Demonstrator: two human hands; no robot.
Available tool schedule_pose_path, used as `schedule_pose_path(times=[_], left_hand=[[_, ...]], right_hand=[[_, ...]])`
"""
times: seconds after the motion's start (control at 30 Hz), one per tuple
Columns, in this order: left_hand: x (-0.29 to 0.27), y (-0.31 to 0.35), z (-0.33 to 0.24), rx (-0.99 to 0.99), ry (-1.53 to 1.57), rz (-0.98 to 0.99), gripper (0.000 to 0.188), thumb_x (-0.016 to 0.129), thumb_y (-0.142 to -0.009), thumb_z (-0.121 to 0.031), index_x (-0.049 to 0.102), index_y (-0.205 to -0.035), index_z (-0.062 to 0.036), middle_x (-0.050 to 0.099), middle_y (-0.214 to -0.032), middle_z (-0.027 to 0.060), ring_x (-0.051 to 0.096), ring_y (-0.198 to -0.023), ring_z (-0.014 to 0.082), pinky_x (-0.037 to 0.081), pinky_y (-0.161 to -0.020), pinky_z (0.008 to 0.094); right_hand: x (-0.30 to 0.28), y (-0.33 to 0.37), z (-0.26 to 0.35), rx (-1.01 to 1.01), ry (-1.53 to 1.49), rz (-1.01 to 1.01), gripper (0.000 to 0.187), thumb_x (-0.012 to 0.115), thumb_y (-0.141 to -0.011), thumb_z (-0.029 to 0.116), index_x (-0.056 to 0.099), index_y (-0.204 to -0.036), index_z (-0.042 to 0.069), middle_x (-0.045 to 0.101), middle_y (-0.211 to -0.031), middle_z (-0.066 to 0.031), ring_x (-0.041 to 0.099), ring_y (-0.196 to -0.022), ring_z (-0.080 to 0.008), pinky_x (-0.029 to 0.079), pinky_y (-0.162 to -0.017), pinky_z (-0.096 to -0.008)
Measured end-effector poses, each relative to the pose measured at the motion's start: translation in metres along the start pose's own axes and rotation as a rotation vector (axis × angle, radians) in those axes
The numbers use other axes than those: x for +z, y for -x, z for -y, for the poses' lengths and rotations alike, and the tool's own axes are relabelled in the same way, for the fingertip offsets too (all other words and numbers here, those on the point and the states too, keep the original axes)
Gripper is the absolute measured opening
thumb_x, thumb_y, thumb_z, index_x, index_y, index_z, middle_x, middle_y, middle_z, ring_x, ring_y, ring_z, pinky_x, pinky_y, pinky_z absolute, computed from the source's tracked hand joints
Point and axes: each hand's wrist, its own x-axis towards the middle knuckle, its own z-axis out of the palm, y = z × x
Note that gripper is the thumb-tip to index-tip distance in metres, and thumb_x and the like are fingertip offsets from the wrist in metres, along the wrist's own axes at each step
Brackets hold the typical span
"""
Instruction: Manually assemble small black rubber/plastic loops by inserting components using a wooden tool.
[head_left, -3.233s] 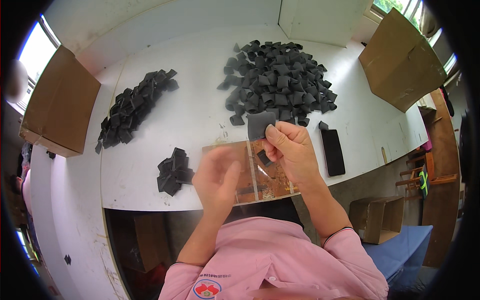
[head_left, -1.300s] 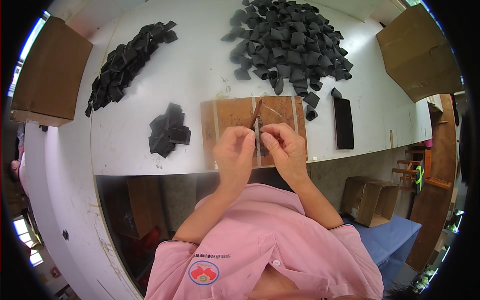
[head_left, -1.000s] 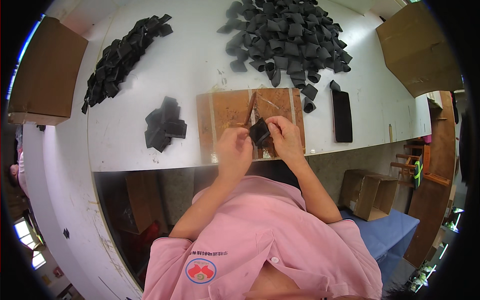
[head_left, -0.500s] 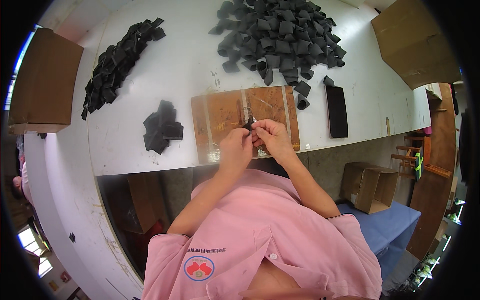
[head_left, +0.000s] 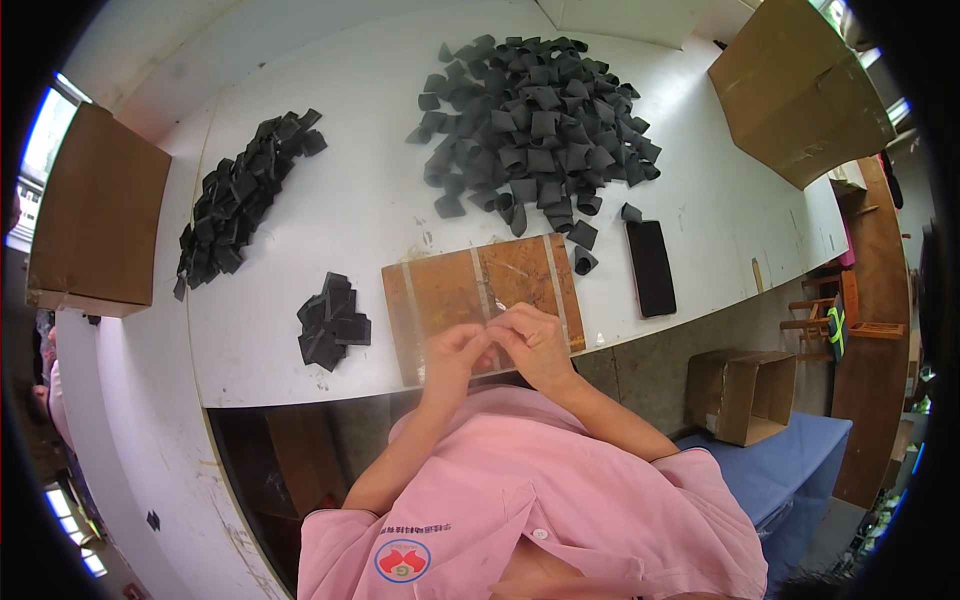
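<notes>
Over the near part of a worn brown board (head_left: pixel 445 285) with pale tape strips, my two hands meet, fingertips against fingertips. My left hand (head_left: pixel 456 350) is closed, its thumb and fingers pinched together. My right hand (head_left: pixel 532 342) is closed too, fingers bent toward the left fingertips. Whatever lies between them is hidden by the fingers. Left of the board is a small stack of flat black folded pieces (head_left: pixel 333 322). Beyond the board spreads a big heap of dark grey fabric loops (head_left: pixel 545 125), with a few strays near its far right corner.
A long row of flat black pieces (head_left: pixel 240 200) lies at the far left of the white table (head_left: pixel 250 330). A black phone (head_left: pixel 652 268) rests right of the board. Cardboard boxes stand at the left (head_left: pixel 100 210) and right (head_left: pixel 800 90); another open box (head_left: pixel 740 395) sits below the table's edge.
The view has tilted, so the table and its things appear lower. A black piece that showed between my fingertips is now out of sight; my hands have drawn close together.
</notes>
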Motion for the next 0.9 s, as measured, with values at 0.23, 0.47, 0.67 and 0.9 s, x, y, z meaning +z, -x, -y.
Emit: schedule_pose_path(times=[0.23, 0.47, 0.67, 0.9], left_hand=[[0.005, 0.006, -0.019, 0.024, 0.007, 0.012, 0.007, 0.058, -0.081, -0.006, 0.061, -0.082, 0.0, 0.06, -0.069, 0.0037, 0.055, -0.058, 0.0085, 0.044, -0.052, 0.0195], [0.001, 0.005, -0.032, 0.054, 0.121, 0.058, 0.006, 0.061, -0.079, -0.005, 0.062, -0.081, 0.0003, 0.06, -0.068, 0.0037, 0.055, -0.056, 0.0085, 0.043, -0.049, 0.0185], [0.011, 0.013, -0.044, 0.151, -0.075, 0.016, 0.005, 0.058, -0.081, -0.006, 0.058, -0.077, -0.0019, 0.059, -0.07, 0.0024, 0.055, -0.059, 0.0083, 0.044, -0.051, 0.0202], [0.027, 0.014, -0.044, 0.503, -0.51, -0.288, 0.003, 0.057, -0.077, 0.0, 0.056, -0.079, 0.0015, 0.059, -0.069, 0.0067, 0.054, -0.05, 0.0078, 0.043, -0.045, 0.0214]], right_hand=[[-0.003, -0.008, 0.015, -0.179, 0.171, -0.037, 0.002, 0.053, -0.077, 0.001, 0.052, -0.078, 0.0, 0.049, -0.071, -0.0121, 0.051, -0.062, -0.0279, 0.041, -0.053, -0.0326], [-0.013, -0.011, 0.039, -0.098, -0.015, 0.043, 0.006, 0.06, -0.075, 0.004, 0.057, -0.077, -0.001, 0.055, -0.076, -0.0098, 0.054, -0.061, -0.02, 0.043, -0.055, -0.0272], [-0.012, -0.015, 0.041, -0.414, 0.376, -0.015, 0.005, 0.056, -0.073, -0.001, 0.054, -0.077, -0.001, 0.053, -0.074, -0.0103, 0.054, -0.061, -0.025, 0.043, -0.052, -0.0326], [-0.006, -0.015, 0.039, -0.393, 0.533, -0.052, 0.012, 0.058, -0.072, 0.005, 0.052, -0.081, 0.001, 0.05, -0.075, -0.0089, 0.053, -0.064, -0.0225, 0.045, -0.053, -0.0324]])
